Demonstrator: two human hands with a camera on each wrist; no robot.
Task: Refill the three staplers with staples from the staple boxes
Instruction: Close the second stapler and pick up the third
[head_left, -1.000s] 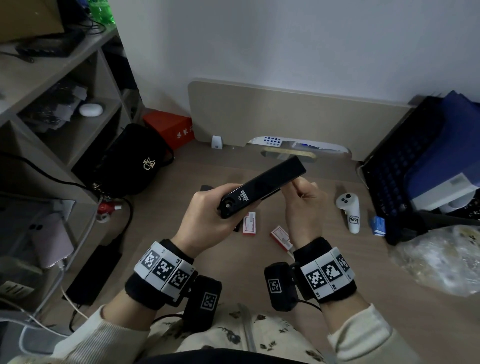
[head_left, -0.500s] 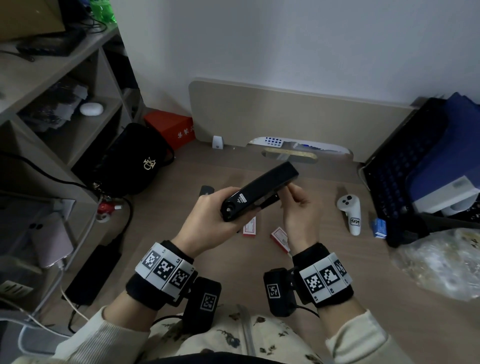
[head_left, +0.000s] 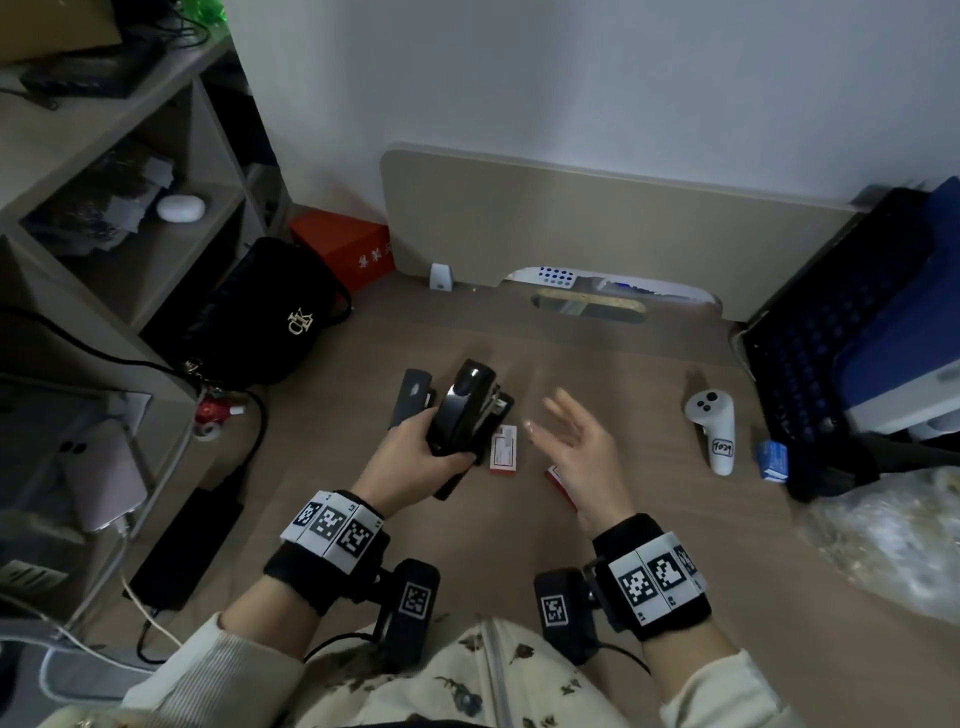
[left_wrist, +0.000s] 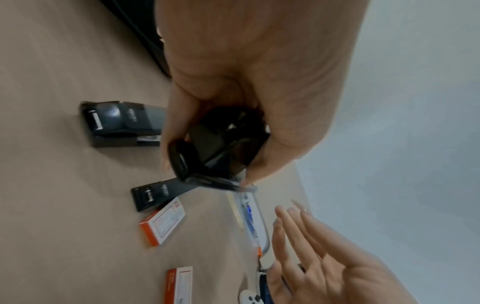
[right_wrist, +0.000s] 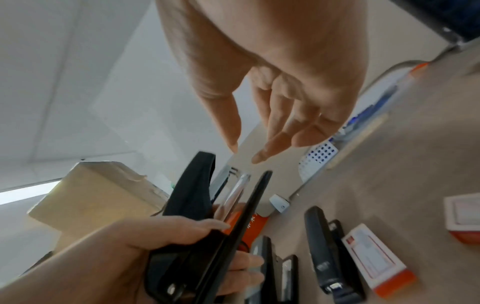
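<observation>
Head view, table seen from above. The left hand (head_left: 415, 457) holds a black stapler (head_left: 462, 410) just above the table (head_left: 363, 519) near centre, fingers (right_wrist: 205, 224) and thumb curled round its hinge end; its top cover is swung apart from the base, exposing the metal magazine (right_wrist: 233, 193) (right wrist view). The right hand (head_left: 582, 447), at 3 o'clock of the stapler and apart from it, holds nothing, its fingers (left_wrist: 293, 228) straight and spread wide. Two further black staplers lie on the table: one (head_left: 410, 397) at 9 o'clock of the held stapler, another (right_wrist: 330, 253) largely hidden beneath it in the head view. A red-and-white staple box (head_left: 504, 449) lies just beside the left hand at 3 o'clock; a second staple box (head_left: 558, 480) lies partly under the right hand. A white controller (head_left: 714, 431) and a small blue box (head_left: 772, 460) lie well apart at 3 o'clock.
</observation>
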